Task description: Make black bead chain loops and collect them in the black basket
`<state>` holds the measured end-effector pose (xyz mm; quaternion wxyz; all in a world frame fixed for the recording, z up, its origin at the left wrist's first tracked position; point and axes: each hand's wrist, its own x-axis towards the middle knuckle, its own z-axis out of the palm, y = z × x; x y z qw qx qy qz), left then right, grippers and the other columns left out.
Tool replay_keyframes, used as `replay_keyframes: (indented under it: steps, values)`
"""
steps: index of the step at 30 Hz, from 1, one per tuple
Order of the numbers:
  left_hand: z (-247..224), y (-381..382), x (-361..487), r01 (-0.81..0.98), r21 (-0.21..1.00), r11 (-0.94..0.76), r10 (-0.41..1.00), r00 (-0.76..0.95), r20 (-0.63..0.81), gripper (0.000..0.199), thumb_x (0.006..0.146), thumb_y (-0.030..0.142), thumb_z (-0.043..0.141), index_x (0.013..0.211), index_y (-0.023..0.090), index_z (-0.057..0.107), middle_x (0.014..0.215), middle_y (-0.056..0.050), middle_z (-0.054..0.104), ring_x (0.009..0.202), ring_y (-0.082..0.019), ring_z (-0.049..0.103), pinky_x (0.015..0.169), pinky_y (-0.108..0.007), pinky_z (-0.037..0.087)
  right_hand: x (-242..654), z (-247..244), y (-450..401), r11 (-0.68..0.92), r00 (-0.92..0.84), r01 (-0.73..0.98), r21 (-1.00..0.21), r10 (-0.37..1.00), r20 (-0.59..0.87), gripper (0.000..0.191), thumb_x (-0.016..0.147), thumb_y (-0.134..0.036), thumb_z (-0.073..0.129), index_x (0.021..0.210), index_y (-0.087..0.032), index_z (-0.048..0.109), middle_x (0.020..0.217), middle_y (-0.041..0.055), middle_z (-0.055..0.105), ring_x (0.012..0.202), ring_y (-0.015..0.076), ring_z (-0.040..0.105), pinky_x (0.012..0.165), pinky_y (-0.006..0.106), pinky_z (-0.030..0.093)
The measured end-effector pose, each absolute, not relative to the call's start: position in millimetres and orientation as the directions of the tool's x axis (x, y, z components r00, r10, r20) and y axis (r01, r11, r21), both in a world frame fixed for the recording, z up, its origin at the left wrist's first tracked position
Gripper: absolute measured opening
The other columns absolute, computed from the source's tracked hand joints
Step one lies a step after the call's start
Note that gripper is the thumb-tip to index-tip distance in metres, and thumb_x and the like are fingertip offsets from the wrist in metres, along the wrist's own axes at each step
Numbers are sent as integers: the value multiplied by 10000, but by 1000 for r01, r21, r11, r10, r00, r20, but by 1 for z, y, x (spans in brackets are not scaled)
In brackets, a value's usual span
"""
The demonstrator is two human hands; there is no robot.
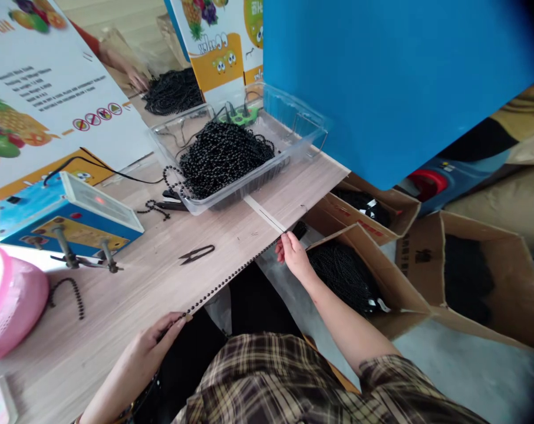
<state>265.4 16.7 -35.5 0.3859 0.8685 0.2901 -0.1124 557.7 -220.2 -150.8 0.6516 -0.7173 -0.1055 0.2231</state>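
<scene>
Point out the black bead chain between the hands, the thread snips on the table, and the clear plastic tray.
Black bead chain (231,278): head view, on the stretch between the hands.
Thread snips (197,254): head view, on the middle of the metal body.
Clear plastic tray (249,182): head view, on the front wall.

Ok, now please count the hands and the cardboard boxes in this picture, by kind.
Hands: 3 (left hand, right hand, both holding a black bead chain; a co-worker's hand)
Cardboard boxes: 3 (far box, middle box, right box)
Total: 6

black bead chain (231,278) partly hidden inside left hand (154,344)
</scene>
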Motion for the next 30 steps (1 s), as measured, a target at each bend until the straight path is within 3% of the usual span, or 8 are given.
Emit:
replay_keyframes:
  steps: [17,25,30]
  values:
    - [-47,13,265,599,630,-494,397,800,-450,421,907,604,530,1044,271,748,1126,-22,752,1080,-246,689,973,-293,529,560,-144,-220,-143,848,-202,-969,470,-246,594,873,-777,451,874,-184,458,656,10,558,448,124,514,348,214,396]
    - [-34,21,238,650,637,-415,350,760,-548,395,872,592,575,948,249,754,956,-21,753,908,-227,687,863,-271,533,568,-134,-229,-225,826,-185,-957,491,-275,611,827,-779,527,872,-170,505,666,33,571,461,127,502,351,214,384]
    - [-22,55,132,798,571,-192,509,578,-638,395,804,603,637,838,221,732,771,-5,690,735,-185,604,712,-245,487,570,-140,-235,-299,866,-213,-930,383,-322,623,684,-801,635,812,-196,557,691,96,579,450,146,485,371,279,389]
